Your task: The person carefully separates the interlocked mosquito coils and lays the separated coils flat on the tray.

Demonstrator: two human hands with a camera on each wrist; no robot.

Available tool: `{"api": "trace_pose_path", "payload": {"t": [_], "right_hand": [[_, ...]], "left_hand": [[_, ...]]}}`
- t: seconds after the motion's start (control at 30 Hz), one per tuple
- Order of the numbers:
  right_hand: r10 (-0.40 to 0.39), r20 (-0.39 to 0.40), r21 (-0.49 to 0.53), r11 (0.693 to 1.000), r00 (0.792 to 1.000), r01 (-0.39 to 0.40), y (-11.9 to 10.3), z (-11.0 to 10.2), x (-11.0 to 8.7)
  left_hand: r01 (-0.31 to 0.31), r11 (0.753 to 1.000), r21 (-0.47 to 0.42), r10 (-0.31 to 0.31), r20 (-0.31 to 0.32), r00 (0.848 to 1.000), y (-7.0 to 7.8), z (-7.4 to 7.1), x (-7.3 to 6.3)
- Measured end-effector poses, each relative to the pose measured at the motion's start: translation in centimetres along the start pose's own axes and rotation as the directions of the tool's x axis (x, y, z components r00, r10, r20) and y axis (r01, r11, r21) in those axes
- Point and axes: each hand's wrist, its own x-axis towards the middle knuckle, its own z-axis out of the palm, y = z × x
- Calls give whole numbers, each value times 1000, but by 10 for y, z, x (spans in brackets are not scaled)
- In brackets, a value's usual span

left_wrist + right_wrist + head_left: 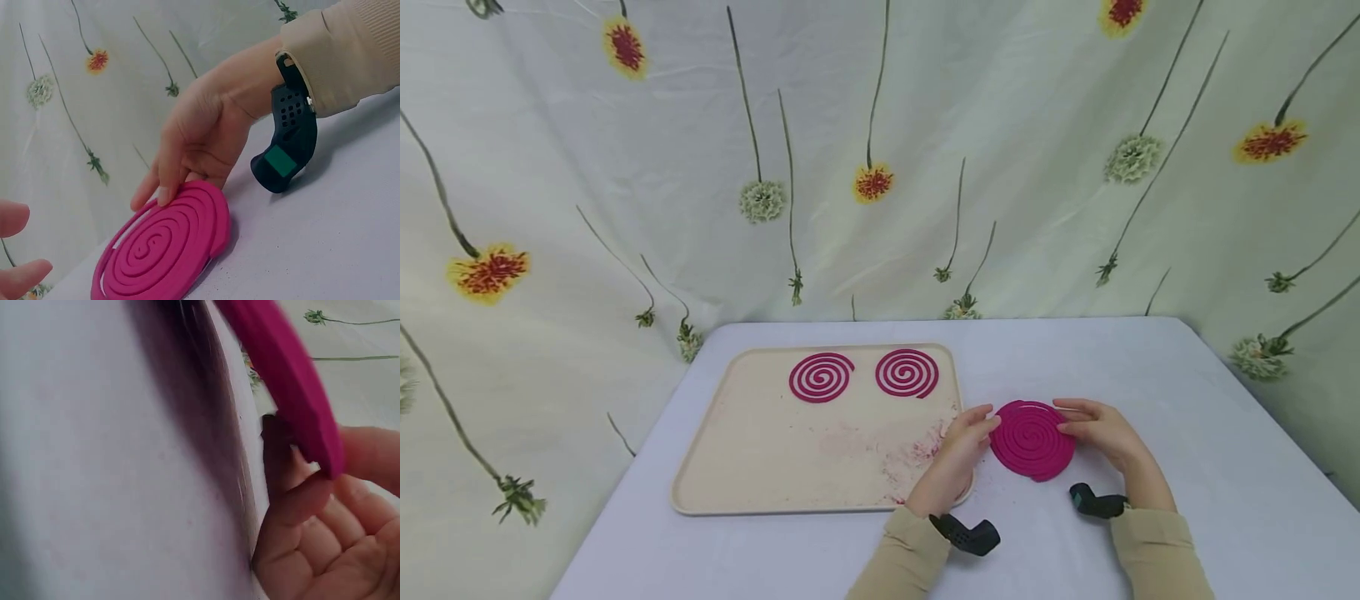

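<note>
A bright pink, tightly wound mosquito coil (1032, 440) is tilted up off the white tabletop. My right hand (1102, 431) pinches its right edge between thumb and fingers, as the right wrist view also shows. Beside the opposite edge is my left hand (958, 454), its thumb and fingers spread. In the left wrist view those fingers (28, 278) appear apart from the coil. Two looser pink spirals, a left coil (822, 377) and a right coil (907, 372), lie along the far side of a beige tray (730, 433).
Pink crumbs (925, 450) are scattered over the tray's right part. The tray lies on the left of a table (1150, 367) covered in white. Behind the table hangs a flower-printed cloth (1037, 108). A black device (966, 535) is strapped to each wrist.
</note>
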Motion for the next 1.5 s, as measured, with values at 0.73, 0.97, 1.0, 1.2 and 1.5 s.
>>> {"api": "trace_pose_path", "payload": {"t": [0.73,0.97,1.0,1.2,1.5], "right_hand": [[-261,68,401,891,963,213,-53,2,-16],[-322,17,412,865,947,286,-91,24,-27],[-332,11,402,865,943,300,-96,28,-28],[-394,-31,325,865,918,382,-116,48,-28],[-397,116,173,911,911,375,-126,75,-34]], "left_hand": [[-280,956,85,283,-26,959,45,-28,-12],[-380,921,82,384,-49,922,75,-46,-27],[-388,918,83,393,-58,918,78,-50,-29],[-407,911,72,413,-129,902,93,-65,-37],[-452,891,54,451,-232,862,104,-72,-42]]}}
